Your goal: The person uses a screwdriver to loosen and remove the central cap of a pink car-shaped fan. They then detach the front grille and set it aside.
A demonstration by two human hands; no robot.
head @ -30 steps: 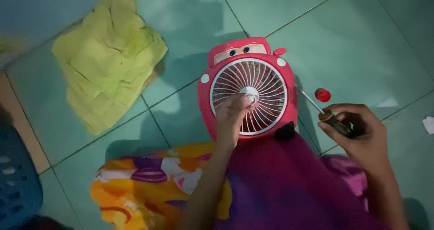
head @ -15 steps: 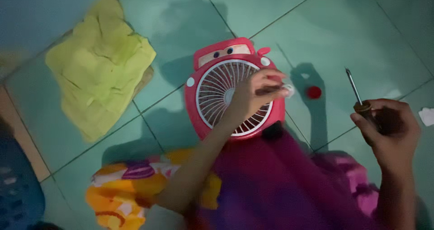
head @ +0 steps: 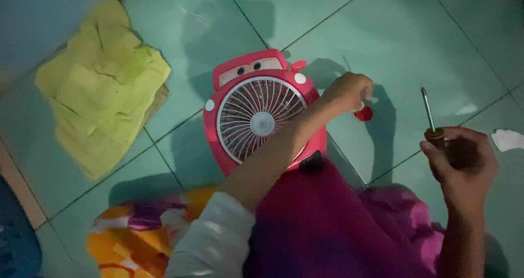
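Here's the left arm coming in from the near edge, a pale, whitish sleeve bunched up around the elbow, forearm bare beyond it, and the left hand (head: 349,92) bare too, no ring or watch showing. Over on the right, the right hand (head: 461,163) is bare as well, wrist and forearm uncovered. Across the lap, a deep magenta garment, with orange, yellow and white patterned cloth peeking out to the left.

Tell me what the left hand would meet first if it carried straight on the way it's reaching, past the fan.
Probably the small red cap on the floor tile: the left hand is right over it, perhaps touching it already; depth is unclear.
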